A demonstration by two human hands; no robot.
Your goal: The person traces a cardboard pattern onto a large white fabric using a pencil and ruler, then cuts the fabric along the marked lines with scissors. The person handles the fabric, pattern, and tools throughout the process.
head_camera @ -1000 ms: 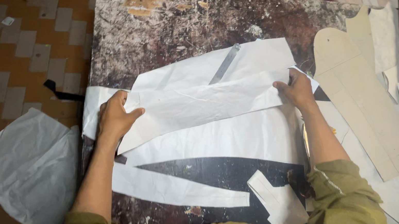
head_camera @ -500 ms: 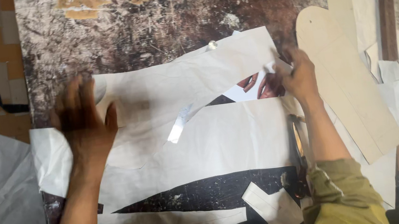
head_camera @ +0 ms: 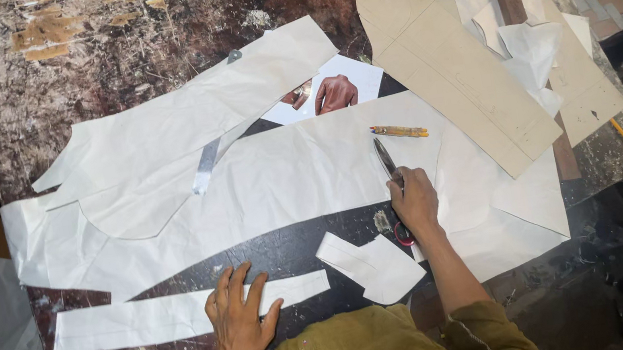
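The right hand (head_camera: 415, 199) is laid over a pair of scissors (head_camera: 391, 188) on the large white sheet (head_camera: 288, 178). Its fingers are curled close around the handles, whose red loop shows just below the palm. The blades are seen closed and pointing away from the person, the long axis running nearly straight up the counter (head_camera: 110, 73) toward a yellow pencil (head_camera: 400, 132) lying crosswise just beyond the tip. The left hand (head_camera: 239, 319) is pressed flat — fingers spread — on a long white strip (head_camera: 129, 322) at the near edge, well apart from the scissors, so the right hand is the nearer one.
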